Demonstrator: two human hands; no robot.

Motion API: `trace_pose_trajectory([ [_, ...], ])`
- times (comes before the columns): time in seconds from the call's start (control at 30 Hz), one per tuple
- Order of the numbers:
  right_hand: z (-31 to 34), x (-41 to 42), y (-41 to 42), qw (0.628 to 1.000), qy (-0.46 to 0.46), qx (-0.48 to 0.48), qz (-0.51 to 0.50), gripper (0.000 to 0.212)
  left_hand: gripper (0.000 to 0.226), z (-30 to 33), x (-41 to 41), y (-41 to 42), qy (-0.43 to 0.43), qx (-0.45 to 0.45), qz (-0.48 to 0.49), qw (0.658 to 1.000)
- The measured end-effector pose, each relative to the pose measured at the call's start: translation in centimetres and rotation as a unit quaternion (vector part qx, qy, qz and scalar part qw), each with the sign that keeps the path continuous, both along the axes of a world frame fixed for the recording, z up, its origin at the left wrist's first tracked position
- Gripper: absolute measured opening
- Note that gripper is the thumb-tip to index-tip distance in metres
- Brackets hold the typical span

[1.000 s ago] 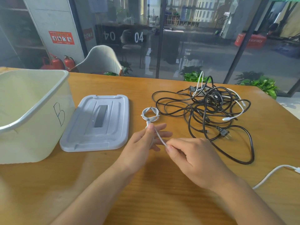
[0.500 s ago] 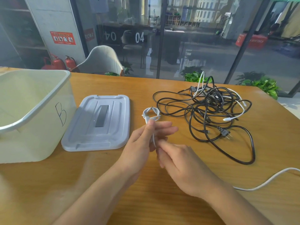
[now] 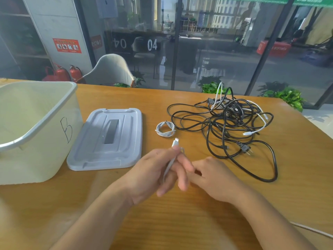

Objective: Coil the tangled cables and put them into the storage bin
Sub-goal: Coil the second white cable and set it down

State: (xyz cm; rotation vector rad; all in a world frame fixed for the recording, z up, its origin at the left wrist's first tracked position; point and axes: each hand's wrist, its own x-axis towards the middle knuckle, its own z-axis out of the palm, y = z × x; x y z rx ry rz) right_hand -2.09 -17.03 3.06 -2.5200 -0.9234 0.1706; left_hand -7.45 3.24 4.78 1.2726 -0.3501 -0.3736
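Your left hand (image 3: pixel 155 170) pinches the white cable (image 3: pixel 173 152) near its plug; whether your right hand (image 3: pixel 214 179) grasps anything, I cannot tell.

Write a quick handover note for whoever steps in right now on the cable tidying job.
Left hand: grips a white cable near its plug, connector pointing up.
Right hand: close against the left; blurred, so its grip on the cable is unclear.
Done: one small white coil lies on the table, right of the grey lid, not yet binned.
Storage bin, marked B, stands open at left; no cables visible inside.
Left: coil the held cable, untangle and coil the black and white pile, put everything in the bin.
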Motion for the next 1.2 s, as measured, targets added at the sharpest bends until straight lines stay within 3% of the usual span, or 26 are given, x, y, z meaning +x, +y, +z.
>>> trace_pose_trajectory([
  [0.23,0.2,1.4,-2.2,0.985,-0.108,0.066,-0.114,0.041,0.058,-1.1,0.4,-0.4,-0.035,0.188,-0.001,0.982],
  [0.4,0.5,0.3,-1.1,0.960,-0.206,0.133,-0.136,0.035,0.049,-1.5,0.3,-1.6,-0.040,0.259,0.050,0.964],
  [0.53,0.9,-1.1,0.0,0.967,-0.154,0.176,-0.105,0.031,0.047,-1.5,0.5,-1.8,-0.036,0.233,0.111,0.965],
  [0.7,1.0,-2.6,1.3,0.980,0.026,0.198,-0.027,0.031,0.046,-2.0,1.0,-1.3,-0.022,0.173,0.200,0.964],
  [0.87,0.1,-3.3,1.9,0.962,0.197,0.180,0.051,0.031,0.049,-2.0,1.4,-0.7,-0.011,0.044,0.246,0.968],
  [1.0,-0.9,-3.4,2.6,0.962,0.236,0.130,0.049,0.036,0.052,-1.6,0.8,-0.8,-0.020,-0.027,0.184,0.982],
  [1.2,-0.8,-2.8,2.5,0.984,0.154,0.083,0.030,0.048,0.050,-0.8,0.3,-0.9,-0.016,-0.042,0.104,0.994],
])
